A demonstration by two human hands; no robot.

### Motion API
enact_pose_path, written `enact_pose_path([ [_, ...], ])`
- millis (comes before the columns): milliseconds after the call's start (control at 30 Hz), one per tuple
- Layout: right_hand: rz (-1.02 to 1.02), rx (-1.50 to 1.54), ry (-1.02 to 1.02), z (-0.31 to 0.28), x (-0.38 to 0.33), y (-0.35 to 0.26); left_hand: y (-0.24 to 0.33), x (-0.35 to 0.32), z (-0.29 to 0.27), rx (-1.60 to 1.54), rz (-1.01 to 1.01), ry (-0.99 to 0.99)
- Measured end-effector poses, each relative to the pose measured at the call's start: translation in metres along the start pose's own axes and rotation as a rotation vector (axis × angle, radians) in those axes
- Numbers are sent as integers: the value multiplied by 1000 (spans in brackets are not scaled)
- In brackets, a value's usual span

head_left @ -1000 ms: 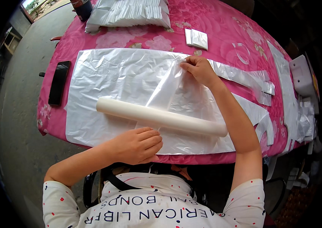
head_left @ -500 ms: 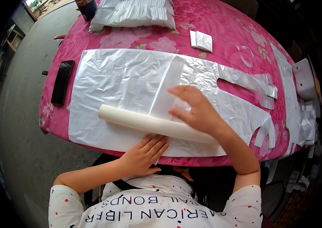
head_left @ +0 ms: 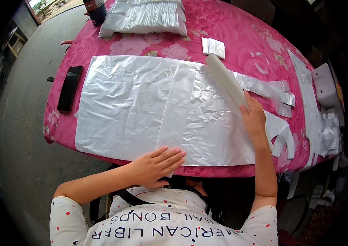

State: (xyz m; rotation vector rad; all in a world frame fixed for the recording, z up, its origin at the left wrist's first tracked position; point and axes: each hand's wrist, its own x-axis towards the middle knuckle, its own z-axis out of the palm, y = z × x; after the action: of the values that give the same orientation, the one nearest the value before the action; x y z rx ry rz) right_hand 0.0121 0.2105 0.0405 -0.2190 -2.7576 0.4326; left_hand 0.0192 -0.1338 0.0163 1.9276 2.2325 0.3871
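A large white plastic bag (head_left: 116,106) lies spread flat, its cut-out handles pointing right. A paler folded strip (head_left: 176,110) runs across its middle. My left hand (head_left: 159,164) is open, fingers stretched out, resting on the bag's near edge beside the strip's lower end. At the bag's right part, my right hand (head_left: 254,117) is closed round the near end of a smooth white tube (head_left: 226,80). The tube slants away to the upper left, over the bag's far edge and close to a small folded white plastic packet (head_left: 214,48).
A pink flowered cloth (head_left: 248,41) covers the table. At the left lies a black phone (head_left: 70,89). A stack of folded white bags (head_left: 145,18) and a dark jar (head_left: 95,12) stand at the far left. More plastic (head_left: 305,94) and a white box (head_left: 326,86) sit along the right edge.
The tube has gone from lying across the near middle of the bag to a slant at the upper right. My right hand, then open above it, now grips it. My left hand stays about in place.
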Motion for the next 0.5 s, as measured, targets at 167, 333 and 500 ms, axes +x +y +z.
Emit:
enact_pose_path([
  [167,-253,306,-254,-13,-32,-63,-6,-5,6,353,30,20],
  [333,-570,264,-259,13,-63,-112,20,2,17,389,5,-30],
  [500,-619,266,-175,30,-26,-114,22,-1,27,398,-20,43],
])
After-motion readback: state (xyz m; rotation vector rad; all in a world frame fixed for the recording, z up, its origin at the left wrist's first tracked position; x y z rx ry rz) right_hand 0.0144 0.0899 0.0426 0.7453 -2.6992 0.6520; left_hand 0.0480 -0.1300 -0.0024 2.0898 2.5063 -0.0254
